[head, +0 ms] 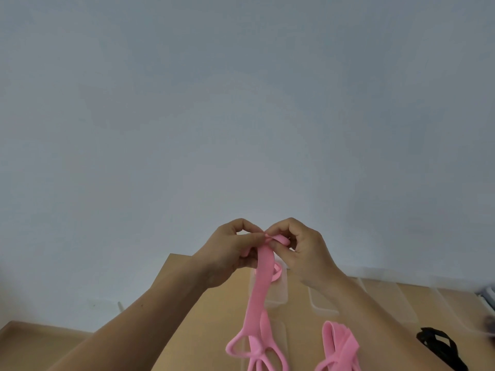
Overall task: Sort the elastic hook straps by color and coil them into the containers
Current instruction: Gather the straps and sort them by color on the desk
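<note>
Both hands are raised above the surface (203,317); the left hand (230,250) and right hand (302,250) pinch the top end of a pink strap (258,293), which hangs down between them towards a clear container (278,298)

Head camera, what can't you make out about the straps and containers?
All in the head view:
- Held pink strap: top end hidden by the fingers of the left hand and right hand; lower loops run off the bottom edge.
- Second pink strap: cut by the bottom edge.
- Black strap: blurred, cut by the bottom edge.
- Clear containers: faint, partly behind the right forearm; a pink coil inside one is half hidden by the held strap.
</note>
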Motion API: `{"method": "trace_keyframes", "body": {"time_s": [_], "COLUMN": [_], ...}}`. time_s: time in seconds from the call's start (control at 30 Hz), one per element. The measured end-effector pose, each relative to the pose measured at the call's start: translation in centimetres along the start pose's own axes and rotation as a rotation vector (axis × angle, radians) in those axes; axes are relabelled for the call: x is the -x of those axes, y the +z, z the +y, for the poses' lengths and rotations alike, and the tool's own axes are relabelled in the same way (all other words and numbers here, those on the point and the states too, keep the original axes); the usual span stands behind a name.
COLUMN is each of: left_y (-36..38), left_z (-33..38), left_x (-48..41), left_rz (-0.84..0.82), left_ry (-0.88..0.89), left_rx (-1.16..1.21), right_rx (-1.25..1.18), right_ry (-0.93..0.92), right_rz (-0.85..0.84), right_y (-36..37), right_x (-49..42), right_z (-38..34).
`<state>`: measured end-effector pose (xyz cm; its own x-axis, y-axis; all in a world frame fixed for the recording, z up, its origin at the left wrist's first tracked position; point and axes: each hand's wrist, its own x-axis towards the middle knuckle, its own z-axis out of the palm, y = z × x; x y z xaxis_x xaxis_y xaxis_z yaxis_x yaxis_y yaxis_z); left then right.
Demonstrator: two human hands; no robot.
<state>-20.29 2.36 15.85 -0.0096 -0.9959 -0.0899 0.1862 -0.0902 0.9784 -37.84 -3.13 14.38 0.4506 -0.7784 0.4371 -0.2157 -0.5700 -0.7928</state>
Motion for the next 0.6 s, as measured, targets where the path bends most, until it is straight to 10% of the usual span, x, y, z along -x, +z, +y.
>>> {"method": "trace_keyframes", "body": {"time_s": [0.37,0.6], "left_y": [0.1,-0.7], "left_z": [-1.4,-1.1], "left_x": [0.0,0.2], "left_rz": [0.111,0.017], "left_ry": [0.273,0.105], "left_rx": [-0.266,-0.145], "right_rx": [-0.254,-0.261], "right_ry": [0.270,0.202], "right_rz": [-0.095,-0.066], "right_y": [-0.6,-0.7], "right_x": [-0.3,-0.3], "right_z": [-0.3,-0.1]}}
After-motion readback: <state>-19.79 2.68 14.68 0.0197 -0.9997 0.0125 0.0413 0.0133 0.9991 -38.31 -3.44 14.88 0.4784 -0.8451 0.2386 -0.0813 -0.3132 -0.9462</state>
